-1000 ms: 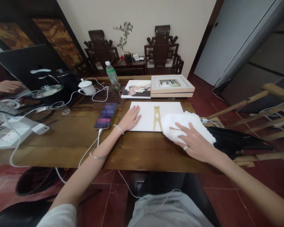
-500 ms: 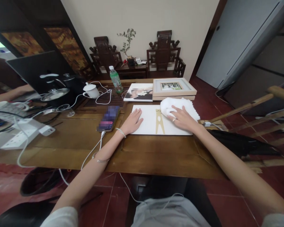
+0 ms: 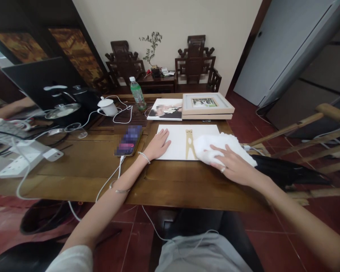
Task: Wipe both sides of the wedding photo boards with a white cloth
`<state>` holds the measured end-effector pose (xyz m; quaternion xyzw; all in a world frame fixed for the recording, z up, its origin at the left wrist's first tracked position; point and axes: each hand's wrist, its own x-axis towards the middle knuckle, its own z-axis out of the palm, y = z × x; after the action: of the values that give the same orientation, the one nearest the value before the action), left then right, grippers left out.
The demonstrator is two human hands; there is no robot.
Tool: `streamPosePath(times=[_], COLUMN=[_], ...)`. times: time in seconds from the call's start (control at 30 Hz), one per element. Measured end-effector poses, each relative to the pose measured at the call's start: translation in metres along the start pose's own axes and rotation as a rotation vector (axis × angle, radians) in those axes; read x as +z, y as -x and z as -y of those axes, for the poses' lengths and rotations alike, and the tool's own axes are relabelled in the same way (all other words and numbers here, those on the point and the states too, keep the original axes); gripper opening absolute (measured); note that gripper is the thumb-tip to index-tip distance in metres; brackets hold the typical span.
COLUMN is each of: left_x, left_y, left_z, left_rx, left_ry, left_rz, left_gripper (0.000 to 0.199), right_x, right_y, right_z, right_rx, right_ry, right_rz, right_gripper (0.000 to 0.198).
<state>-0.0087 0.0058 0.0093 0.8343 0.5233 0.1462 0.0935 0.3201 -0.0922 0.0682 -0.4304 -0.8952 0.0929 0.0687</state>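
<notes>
A flat white board [image 3: 174,145] lies on the wooden table, with a tan long-legged animal figure [image 3: 189,139] on its face. My left hand [image 3: 158,144] rests flat on the board's left edge, fingers stretched out. My right hand [image 3: 229,162] grips a bunched white towel [image 3: 209,145] over the board's lower right corner, just right of the figure. Part of the towel hangs past the right edge of the board. The board's right part is hidden under towel and hand.
Behind the board lie a photo print [image 3: 164,109] and stacked wooden picture frames [image 3: 208,109]. To the left are a charging phone [image 3: 129,140], green bottle [image 3: 137,94], lidded white cup [image 3: 107,107], power strip [image 3: 22,158] and loose cables. Another person's arm [image 3: 11,107] reaches in behind a laptop [image 3: 39,83].
My right hand has drawn the towel from the board's upper right down toward me and slightly right, baring the upper right part. My left hand has stayed on the left edge.
</notes>
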Motion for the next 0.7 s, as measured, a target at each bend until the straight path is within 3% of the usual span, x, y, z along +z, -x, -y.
streamPosePath(times=[0.2, 0.33, 0.47, 0.7], left_x=[0.000, 0.000, 0.000, 0.000], left_y=[0.000, 0.001, 0.001, 0.000], left_z=[0.003, 0.004, 0.003, 0.000], left_rx=[0.007, 0.008, 0.014, 0.001], left_ry=[0.007, 0.014, 0.013, 0.007], left_rz=[0.004, 0.002, -0.003, 0.003], left_gripper=[0.064, 0.065, 0.064, 0.064], right_x=[-0.001, 0.003, 0.010, 0.008], right_y=[-0.079, -0.102, -0.077, 0.008], right_z=[-0.042, -0.045, -0.028, 0.010], right_rx=[0.070, 0.097, 0.020, -0.109], right_ry=[0.008, 0.053, 0.150, 0.143], right_rz=[-0.061, -0.123, -0.125, 0.002], right_gripper=[0.055, 0.053, 0.043, 0.034])
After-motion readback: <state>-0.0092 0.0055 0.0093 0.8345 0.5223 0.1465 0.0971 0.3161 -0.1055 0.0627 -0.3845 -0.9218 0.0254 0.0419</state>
